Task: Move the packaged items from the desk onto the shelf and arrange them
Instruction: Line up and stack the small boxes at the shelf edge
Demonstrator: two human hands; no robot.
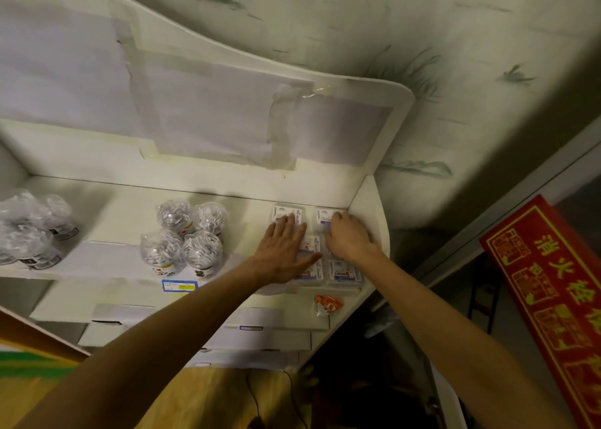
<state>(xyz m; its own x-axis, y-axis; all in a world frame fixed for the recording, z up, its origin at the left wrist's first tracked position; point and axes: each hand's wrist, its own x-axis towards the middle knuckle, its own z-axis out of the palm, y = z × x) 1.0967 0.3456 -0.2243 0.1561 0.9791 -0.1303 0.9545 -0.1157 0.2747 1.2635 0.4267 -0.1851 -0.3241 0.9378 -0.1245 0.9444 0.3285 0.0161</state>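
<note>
Several small clear packets with white and blue labels [344, 271] lie flat in rows at the right end of the white shelf [123, 214]. My left hand [283, 249] lies flat on the left packets, fingers spread and pointing to the back. My right hand [349, 235] presses on the right packets beside the shelf's side panel [369, 207], fingers curled over a back packet [323, 215]. Neither hand lifts a packet. Some packets are hidden under my hands.
Clear round jars of white pieces [185, 236] stand in a cluster left of my hands, more jars [29, 230] at the far left. A small orange packet [328, 303] lies on a lower step. A red sign with gold characters [553, 285] leans at the right.
</note>
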